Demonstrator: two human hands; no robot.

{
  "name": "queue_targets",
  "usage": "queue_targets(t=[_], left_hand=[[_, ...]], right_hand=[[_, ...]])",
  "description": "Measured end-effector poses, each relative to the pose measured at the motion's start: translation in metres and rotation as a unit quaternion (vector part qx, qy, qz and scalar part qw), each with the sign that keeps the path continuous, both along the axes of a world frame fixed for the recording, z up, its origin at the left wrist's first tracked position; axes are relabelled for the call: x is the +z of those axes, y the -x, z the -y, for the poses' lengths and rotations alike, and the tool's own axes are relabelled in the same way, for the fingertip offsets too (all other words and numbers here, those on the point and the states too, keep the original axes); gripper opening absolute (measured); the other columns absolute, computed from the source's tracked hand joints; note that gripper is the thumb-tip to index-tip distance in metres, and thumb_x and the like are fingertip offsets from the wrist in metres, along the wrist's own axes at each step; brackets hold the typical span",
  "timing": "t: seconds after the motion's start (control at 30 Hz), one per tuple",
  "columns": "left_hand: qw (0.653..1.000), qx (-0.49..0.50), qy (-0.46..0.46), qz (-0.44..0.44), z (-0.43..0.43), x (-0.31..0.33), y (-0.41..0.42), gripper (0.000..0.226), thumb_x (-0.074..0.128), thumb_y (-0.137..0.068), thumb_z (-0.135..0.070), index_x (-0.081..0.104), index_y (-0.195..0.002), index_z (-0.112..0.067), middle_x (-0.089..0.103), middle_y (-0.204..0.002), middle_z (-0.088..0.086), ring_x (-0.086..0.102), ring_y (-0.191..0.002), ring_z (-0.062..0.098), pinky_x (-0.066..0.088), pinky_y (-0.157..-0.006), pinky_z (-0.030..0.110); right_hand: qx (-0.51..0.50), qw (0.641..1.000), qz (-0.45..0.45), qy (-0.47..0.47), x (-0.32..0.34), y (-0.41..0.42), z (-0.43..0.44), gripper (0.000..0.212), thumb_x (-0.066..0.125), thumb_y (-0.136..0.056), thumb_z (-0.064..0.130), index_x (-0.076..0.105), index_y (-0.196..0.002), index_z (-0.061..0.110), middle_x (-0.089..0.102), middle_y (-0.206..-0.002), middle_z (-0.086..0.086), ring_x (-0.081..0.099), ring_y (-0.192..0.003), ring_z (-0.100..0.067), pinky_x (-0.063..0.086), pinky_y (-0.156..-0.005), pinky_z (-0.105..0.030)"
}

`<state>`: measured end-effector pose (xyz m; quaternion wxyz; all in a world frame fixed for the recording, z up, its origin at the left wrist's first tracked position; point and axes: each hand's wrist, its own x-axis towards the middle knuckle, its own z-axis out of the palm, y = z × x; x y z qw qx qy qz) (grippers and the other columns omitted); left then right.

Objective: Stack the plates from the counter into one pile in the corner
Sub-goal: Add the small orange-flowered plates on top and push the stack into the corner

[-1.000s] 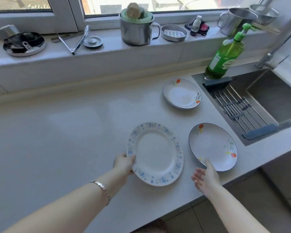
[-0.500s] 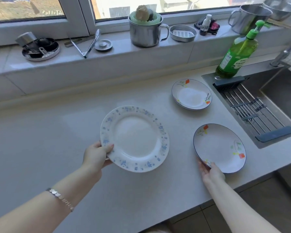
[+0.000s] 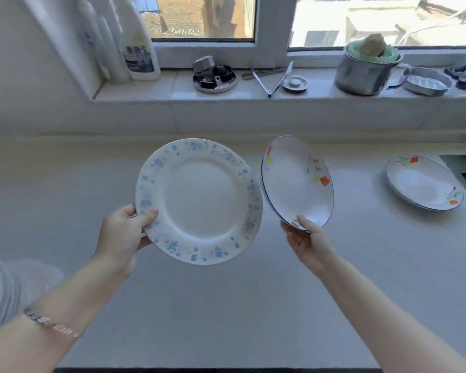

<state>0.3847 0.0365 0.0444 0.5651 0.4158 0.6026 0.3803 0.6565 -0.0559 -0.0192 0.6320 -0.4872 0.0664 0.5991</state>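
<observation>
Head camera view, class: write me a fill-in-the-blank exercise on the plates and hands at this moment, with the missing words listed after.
1. The left hand holds the plate with the ____ flower rim.
2. The right hand grips the orange-flower plate, which is ____, not level.
3. The number of plates lying on the counter is ____.
4. That resting plate lies to the ____ of both held plates.

Missing words: blue; tilted; one; right

A white bottle (image 3: 140, 53) stood on the windowsill (image 3: 253, 88), far beyond the left fingers; a round black dish (image 3: 214, 78) sat beyond them too; a steel pot (image 3: 365, 74) and soap dish (image 3: 427, 82) lay beyond the right fingers.
</observation>
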Motion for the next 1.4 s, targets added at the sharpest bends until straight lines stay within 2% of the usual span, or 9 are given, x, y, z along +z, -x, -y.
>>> queue_targets(t=[0.23,0.37,0.5,0.63,0.67,0.83,1.0,1.2,1.4], left_hand=[[0.991,0.133,-0.006,0.033,0.000,0.020,0.177,0.020,0.051,-0.090,-0.002,0.060,-0.074,-0.011,0.067,-0.046,-0.008,0.064,-0.042,0.004,0.052,-0.042,0.017],[0.975,0.219,-0.011,0.032,0.017,0.020,0.266,0.019,0.054,-0.088,-0.001,0.062,-0.074,-0.011,0.068,-0.048,-0.008,0.061,-0.063,0.021,0.051,-0.059,0.029],[0.963,0.269,-0.002,0.029,0.034,0.016,0.333,0.020,0.053,-0.088,0.000,0.062,-0.074,-0.012,0.068,-0.047,-0.008,0.064,-0.048,0.010,0.050,-0.059,0.030],[0.952,0.304,0.021,0.034,0.052,0.008,0.377,0.019,0.052,-0.088,0.001,0.062,-0.076,-0.010,0.068,-0.048,-0.004,0.064,-0.055,0.019,0.050,-0.059,0.031],[0.950,0.309,0.028,0.037,0.056,0.005,0.383,0.018,0.053,-0.087,0.001,0.062,-0.076,-0.009,0.069,-0.050,-0.003,0.063,-0.060,0.022,0.052,-0.055,0.030],[0.943,0.326,0.061,0.038,0.072,-0.010,0.397,0.016,0.053,-0.086,0.004,0.062,-0.075,-0.005,0.067,-0.069,0.010,0.060,-0.066,0.023,0.054,-0.044,0.022],[0.946,0.310,0.083,0.036,0.077,-0.015,0.405,0.018,0.053,-0.087,0.004,0.061,-0.075,-0.006,0.068,-0.047,-0.003,0.066,-0.048,0.014,0.052,-0.040,0.018],[0.965,0.170,0.129,-0.152,0.072,-0.004,0.421,0.018,0.057,-0.089,-0.011,0.061,-0.072,-0.006,0.063,-0.042,-0.002,0.056,-0.034,0.011,0.044,-0.033,0.019],[0.909,0.018,0.192,-0.371,0.058,-0.007,0.431,0.033,0.053,-0.088,-0.031,0.056,-0.059,-0.014,0.051,-0.048,0.001,0.044,-0.042,0.016,0.034,-0.045,0.021]], right_hand=[[0.134,0.991,0.003,-0.027,0.025,0.154,-0.068,0.014,0.046,-0.095,0.014,0.056,-0.085,0.010,0.071,-0.057,-0.001,0.070,-0.051,-0.009,0.049,-0.040,-0.014],[0.209,0.978,0.020,-0.016,0.032,0.232,-0.093,0.015,0.046,-0.095,0.014,0.055,-0.083,0.010,0.071,-0.054,-0.001,0.069,-0.049,-0.007,0.048,-0.038,-0.013],[0.260,0.965,0.024,-0.011,0.031,0.295,-0.108,0.007,0.059,-0.082,0.012,0.055,-0.087,0.009,0.070,-0.052,-0.003,0.068,-0.047,-0.008,0.047,-0.037,-0.013],[0.310,0.950,0.028,-0.022,0.028,0.337,-0.112,0.054,0.085,-0.052,0.023,0.056,-0.094,0.007,0.071,-0.055,-0.004,0.069,-0.049,-0.008,0.048,-0.038,-0.013],[0.319,0.947,0.031,-0.020,0.026,0.342,-0.112,0.054,0.085,-0.052,0.023,0.056,-0.094,0.007,0.071,-0.054,-0.005,0.069,-0.049,-0.009,0.048,-0.038,-0.014],[0.346,0.937,0.049,-0.002,0.022,0.355,-0.115,0.005,0.058,-0.083,0.012,0.055,-0.085,0.010,0.069,-0.051,-0.004,0.068,-0.046,-0.009,0.047,-0.036,-0.013],[0.369,0.927,0.072,-0.005,0.022,0.357,-0.120,0.012,0.048,-0.092,0.012,0.055,-0.083,0.010,0.068,-0.050,-0.004,0.067,-0.045,-0.009,0.047,-0.036,-0.014],[0.389,0.915,0.103,-0.009,0.023,0.363,-0.124,0.016,0.047,-0.093,0.011,0.055,-0.081,0.007,0.068,-0.048,-0.004,0.067,-0.043,-0.012,0.048,-0.037,-0.014],[0.402,0.907,0.123,-0.010,0.022,0.367,-0.120,0.016,0.047,-0.093,0.010,0.056,-0.081,0.006,0.068,-0.048,-0.004,0.067,-0.043,-0.014,0.049,-0.038,-0.015]])
